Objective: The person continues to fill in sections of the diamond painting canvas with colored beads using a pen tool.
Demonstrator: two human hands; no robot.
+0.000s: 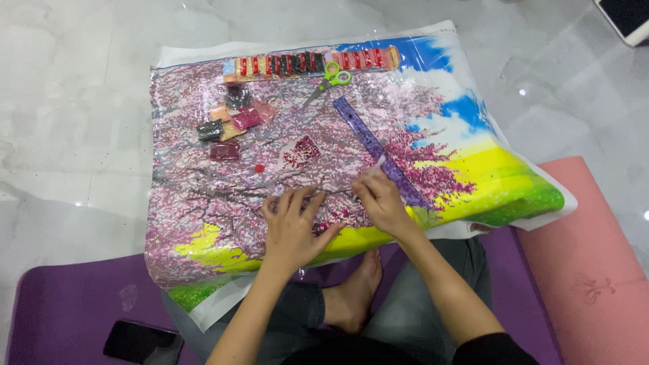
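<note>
- Nearest you: your crossed legs and bare foot (pixel 355 287) sit on a purple mat (pixel 61 304), with a dark phone (pixel 138 341) at its left and a pink mat (pixel 588 270) to your right.
- The diamond-painting canvas (pixel 223 216) lies across your lap and the floor; its near edge curls over your knees. Judgement: flatten that edge before pressing, so the beads seat evenly.
- Your left hand (pixel 292 226) rests flat on the canvas, fingers spread and holding nothing. Keep it there as a brace, just beside the working spot.
- Your right hand (pixel 382 203) is pinched shut on a pale applicator pen (pixel 374 169), tip down on the canvas near the tree trunk. Judgement: hold the pen close to upright and press straight down; a slanted press may skew a bead.
- Just beyond the right hand, a purple ruler (pixel 378 149) lies diagonally across the canvas. Use its edge to true up rows.
- Mid-canvas: a clear tray of dark red beads (pixel 302 152), within reach of the pen, and a small red square (pixel 259 167) beside it.
- Further left: a cluster of small bead bags (pixel 233 118).
- Far edge: green-handled scissors (pixel 331 78) and a row of bead packets (pixel 311 63).
</note>
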